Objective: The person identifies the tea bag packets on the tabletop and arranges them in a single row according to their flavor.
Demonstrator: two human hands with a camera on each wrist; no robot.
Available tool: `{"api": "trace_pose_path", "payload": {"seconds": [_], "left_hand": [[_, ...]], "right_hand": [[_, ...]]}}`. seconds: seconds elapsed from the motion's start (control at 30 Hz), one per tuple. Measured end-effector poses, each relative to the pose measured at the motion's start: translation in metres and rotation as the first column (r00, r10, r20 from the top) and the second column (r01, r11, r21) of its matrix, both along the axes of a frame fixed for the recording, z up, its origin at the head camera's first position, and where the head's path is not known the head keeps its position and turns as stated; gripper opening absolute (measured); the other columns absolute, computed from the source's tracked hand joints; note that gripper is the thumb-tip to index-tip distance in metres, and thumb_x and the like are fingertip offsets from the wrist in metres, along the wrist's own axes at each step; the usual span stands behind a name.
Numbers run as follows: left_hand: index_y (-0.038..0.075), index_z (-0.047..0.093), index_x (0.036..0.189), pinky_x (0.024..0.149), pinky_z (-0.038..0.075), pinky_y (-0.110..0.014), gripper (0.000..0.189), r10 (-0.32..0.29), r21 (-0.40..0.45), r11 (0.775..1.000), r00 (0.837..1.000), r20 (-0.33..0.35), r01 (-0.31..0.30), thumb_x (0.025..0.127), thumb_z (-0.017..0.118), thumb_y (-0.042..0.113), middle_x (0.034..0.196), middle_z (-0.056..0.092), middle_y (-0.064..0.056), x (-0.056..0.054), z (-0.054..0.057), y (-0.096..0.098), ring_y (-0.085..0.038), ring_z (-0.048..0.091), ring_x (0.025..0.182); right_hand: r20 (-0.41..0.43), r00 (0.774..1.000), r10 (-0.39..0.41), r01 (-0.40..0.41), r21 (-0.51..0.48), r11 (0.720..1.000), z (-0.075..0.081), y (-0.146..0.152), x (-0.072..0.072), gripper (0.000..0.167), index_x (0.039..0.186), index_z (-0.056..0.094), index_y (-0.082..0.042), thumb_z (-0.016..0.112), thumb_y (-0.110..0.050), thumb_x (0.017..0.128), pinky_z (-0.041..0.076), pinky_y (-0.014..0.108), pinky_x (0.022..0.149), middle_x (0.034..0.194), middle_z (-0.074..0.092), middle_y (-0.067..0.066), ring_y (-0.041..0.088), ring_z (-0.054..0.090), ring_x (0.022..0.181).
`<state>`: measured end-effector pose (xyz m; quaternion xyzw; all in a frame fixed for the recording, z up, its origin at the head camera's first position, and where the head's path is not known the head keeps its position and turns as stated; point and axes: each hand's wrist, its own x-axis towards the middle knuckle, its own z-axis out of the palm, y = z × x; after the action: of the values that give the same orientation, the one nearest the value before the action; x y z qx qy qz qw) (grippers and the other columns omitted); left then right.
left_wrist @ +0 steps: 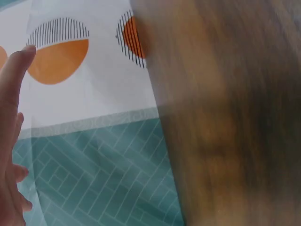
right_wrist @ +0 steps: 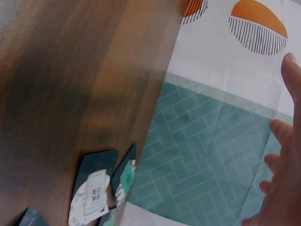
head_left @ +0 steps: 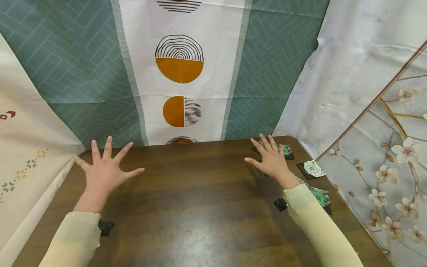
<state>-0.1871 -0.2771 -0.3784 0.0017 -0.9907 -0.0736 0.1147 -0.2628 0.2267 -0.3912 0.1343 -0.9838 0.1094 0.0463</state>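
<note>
My left hand (head_left: 103, 174) is held over the left part of the brown wooden table (head_left: 186, 193), its fingers spread wide and nothing in them. Over the right part hovers my right hand (head_left: 274, 163), also spread and holding nothing. Beside and partly behind it lie several flat dark packets. One with a green label (head_left: 287, 151) is at the back, partly hidden by the fingers. Another has a white label (head_left: 313, 168), and a third, green-labelled packet (head_left: 321, 197) is partly covered by the right sleeve. In the right wrist view, the white-labelled packet (right_wrist: 94, 193) shows near the bottom.
A patterned green and white cloth (head_left: 213, 74) hangs along the table's back edge. Cream cloth (head_left: 30, 148) borders the left side, and a flowered white cloth (head_left: 360, 122) the right. A small black device (head_left: 106, 227) sits at the left wrist, another (head_left: 280, 204) at the right.
</note>
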Motion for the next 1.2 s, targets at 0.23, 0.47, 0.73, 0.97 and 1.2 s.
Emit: {"api": "trace_pose_path", "payload": {"seconds": [0.23, 0.47, 0.73, 0.97, 1.2], "left_hand": [[0.033, 0.034, 0.159, 0.102, 0.002, -0.095, 0.092, -0.005, 0.034, 0.999, 1.000, -0.017, 0.005, 0.083, 0.062, 0.076, 0.169, 0.014, -0.029, 0.000, -0.010, 0.018, -0.065, 0.005, 0.152], [0.030, 0.038, 0.157, 0.105, 0.007, -0.093, 0.088, -0.016, 0.056, 0.998, 1.000, -0.024, 0.017, 0.084, 0.066, 0.069, 0.169, 0.018, -0.027, 0.001, -0.014, 0.037, -0.061, 0.010, 0.153], [0.030, 0.039, 0.157, 0.108, 0.013, -0.090, 0.088, -0.050, 0.063, 0.997, 0.998, -0.046, 0.053, 0.083, 0.068, 0.067, 0.168, 0.023, -0.025, -0.001, -0.024, 0.059, -0.057, 0.017, 0.152], [0.032, 0.038, 0.158, 0.111, 0.019, -0.087, 0.087, -0.077, 0.065, 0.995, 0.996, -0.052, 0.080, 0.084, 0.068, 0.067, 0.168, 0.025, -0.023, -0.007, -0.040, 0.083, -0.055, 0.021, 0.153], [0.030, 0.036, 0.160, 0.114, 0.024, -0.082, 0.087, -0.110, 0.090, 0.990, 0.994, -0.025, 0.112, 0.086, 0.066, 0.066, 0.170, 0.025, -0.018, -0.009, -0.051, 0.106, -0.052, 0.021, 0.155]], "right_hand": [[-0.058, 0.998, 0.000, -0.003, -0.035, 0.999, -0.009, 0.016, 0.009, 0.081, 0.163, 0.031, -0.020, 0.060, -0.058, 0.096, 0.012, 0.078, 0.121, 0.174, 0.016, 0.015, 0.043, 0.010, 0.161], [-0.092, 0.996, 0.017, -0.021, -0.042, 0.999, -0.016, 0.033, 0.016, 0.074, 0.160, 0.037, -0.015, 0.062, -0.049, 0.098, 0.020, 0.076, 0.121, 0.171, 0.024, 0.018, 0.044, 0.019, 0.158], [-0.110, 0.994, 0.027, -0.033, -0.046, 0.998, -0.026, 0.054, 0.021, 0.070, 0.157, 0.042, -0.010, 0.063, -0.043, 0.099, 0.026, 0.078, 0.116, 0.167, 0.031, 0.021, 0.048, 0.027, 0.154], [-0.111, 0.993, 0.029, -0.032, -0.028, 0.999, -0.035, 0.068, 0.027, 0.068, 0.156, 0.043, -0.011, 0.062, -0.043, 0.100, 0.030, 0.079, 0.113, 0.166, 0.033, 0.023, 0.051, 0.031, 0.151], [-0.108, 0.994, 0.026, -0.032, -0.052, 0.998, -0.044, 0.081, 0.036, 0.066, 0.155, 0.045, -0.009, 0.065, -0.037, 0.099, 0.031, 0.074, 0.116, 0.164, 0.035, 0.025, 0.052, 0.032, 0.149]]}}
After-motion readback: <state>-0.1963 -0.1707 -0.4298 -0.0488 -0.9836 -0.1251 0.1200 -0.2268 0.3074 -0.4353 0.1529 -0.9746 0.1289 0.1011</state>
